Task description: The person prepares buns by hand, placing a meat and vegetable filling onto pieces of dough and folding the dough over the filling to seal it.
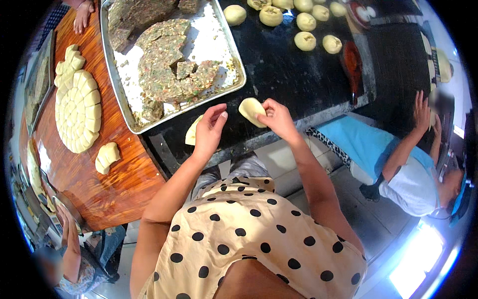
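Observation:
My right hand [274, 117] pinches a flattened oval piece of pale dough [249, 107], held over the black worktop [269, 70]. To its left, my left hand [211, 124] has its fingers loosely curled and apart, with nothing visible held in them. Another dough piece [191, 132] lies partly hidden beside it. A metal tray [241, 72] of chunky filling mixture [169, 60] sits just ahead of my left hand, slightly left. Several rounded, filled-looking dough pieces [305, 42] are on the far part of the worktop.
A wooden table [129, 194] carries cut dough rounds [77, 110] and a small dough cluster [106, 157]. A long red object [352, 67] lies near the worktop's right edge. Co-workers' hands show at top left [82, 17], lower left [67, 226] and right [421, 112].

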Available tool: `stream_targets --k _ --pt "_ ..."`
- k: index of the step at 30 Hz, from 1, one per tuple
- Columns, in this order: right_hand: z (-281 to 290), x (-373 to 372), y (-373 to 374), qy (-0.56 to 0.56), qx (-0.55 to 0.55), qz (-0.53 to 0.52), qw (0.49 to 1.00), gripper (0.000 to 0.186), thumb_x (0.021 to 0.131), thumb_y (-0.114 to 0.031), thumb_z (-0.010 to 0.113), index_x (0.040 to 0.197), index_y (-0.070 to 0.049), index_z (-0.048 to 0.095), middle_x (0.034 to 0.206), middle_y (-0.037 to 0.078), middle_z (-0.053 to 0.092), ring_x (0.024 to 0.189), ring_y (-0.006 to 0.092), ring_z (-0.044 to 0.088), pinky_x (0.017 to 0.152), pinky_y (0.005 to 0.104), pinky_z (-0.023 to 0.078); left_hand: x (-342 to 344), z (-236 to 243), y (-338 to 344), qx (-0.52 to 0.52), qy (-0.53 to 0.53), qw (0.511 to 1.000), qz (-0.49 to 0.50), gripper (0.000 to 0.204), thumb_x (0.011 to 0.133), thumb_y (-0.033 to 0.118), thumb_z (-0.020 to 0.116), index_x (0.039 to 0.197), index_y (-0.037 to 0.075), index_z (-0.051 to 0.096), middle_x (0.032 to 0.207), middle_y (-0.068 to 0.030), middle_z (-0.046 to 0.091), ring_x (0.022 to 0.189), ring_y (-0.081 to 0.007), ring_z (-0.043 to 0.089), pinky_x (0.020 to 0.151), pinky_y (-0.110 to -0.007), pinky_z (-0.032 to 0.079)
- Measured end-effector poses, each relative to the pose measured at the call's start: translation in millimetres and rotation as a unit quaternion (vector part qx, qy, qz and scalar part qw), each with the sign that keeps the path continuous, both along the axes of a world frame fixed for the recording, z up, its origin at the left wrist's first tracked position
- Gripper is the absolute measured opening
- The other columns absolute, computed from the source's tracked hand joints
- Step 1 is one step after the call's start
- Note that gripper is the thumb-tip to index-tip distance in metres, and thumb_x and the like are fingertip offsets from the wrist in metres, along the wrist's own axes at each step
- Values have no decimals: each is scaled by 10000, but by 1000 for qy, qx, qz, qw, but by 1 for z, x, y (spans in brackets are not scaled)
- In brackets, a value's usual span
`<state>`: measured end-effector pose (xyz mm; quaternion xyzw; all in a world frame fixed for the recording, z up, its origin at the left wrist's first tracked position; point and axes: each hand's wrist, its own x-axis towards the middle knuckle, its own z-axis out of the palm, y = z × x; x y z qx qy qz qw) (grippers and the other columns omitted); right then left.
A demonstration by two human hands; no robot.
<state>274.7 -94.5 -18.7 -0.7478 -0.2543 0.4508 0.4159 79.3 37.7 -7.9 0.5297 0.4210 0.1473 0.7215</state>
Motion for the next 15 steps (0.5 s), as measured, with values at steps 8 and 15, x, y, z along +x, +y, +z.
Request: stream_targets --k 8,15 --pt "101 -7 80 -60 129 90 986 177 948 -164 656 1010 2 646 914 36 676 839 63 590 775 261 501 -5 43 42 -512 -242 824 17 729 967 630 396 1434 71 425 1381 -176 538 1247 -353 553 1007 -565 474" --pt "25 38 171 -303 111 347 881 713 798 -43 686 1433 -93 367 1377 196 487 1265 357 495 1067 418 414 -42 60 66 -256 -57 965 -14 519 945 374 641 1321 24 561 1180 -84 658 1052 -185 632 941 -329 483"
